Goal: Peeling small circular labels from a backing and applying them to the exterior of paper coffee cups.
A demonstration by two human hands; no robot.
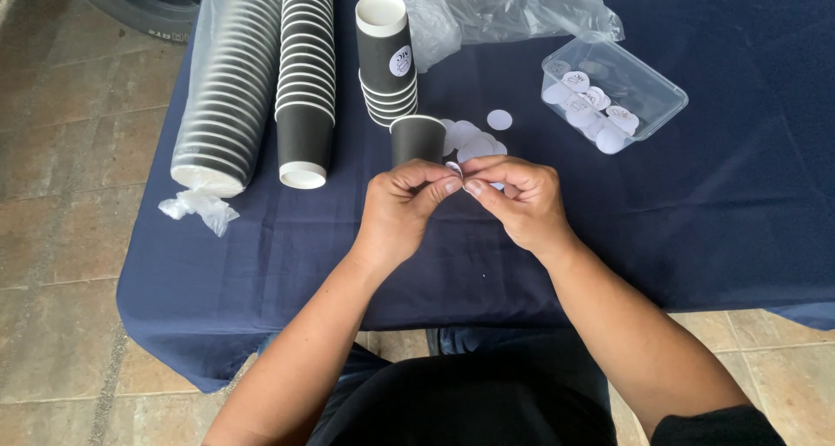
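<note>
My left hand point(402, 209) and my right hand point(518, 201) meet fingertip to fingertip over the dark blue tablecloth point(678, 228), pinching a small round white sticker point(454, 168) between them. Just behind my fingers stands a single dark ribbed paper cup point(417, 139), upright and untouched. Several loose round white stickers point(474, 138) lie on the cloth right behind it.
A short stack of dark cups point(386, 59) with a white sticker stands further back. Two long stacks of cups point(306, 72) lie on the left, one in a plastic sleeve point(224, 80). A clear plastic tub point(613, 93) with stickers sits at the right. Crumpled clear plastic point(513, 15) lies behind.
</note>
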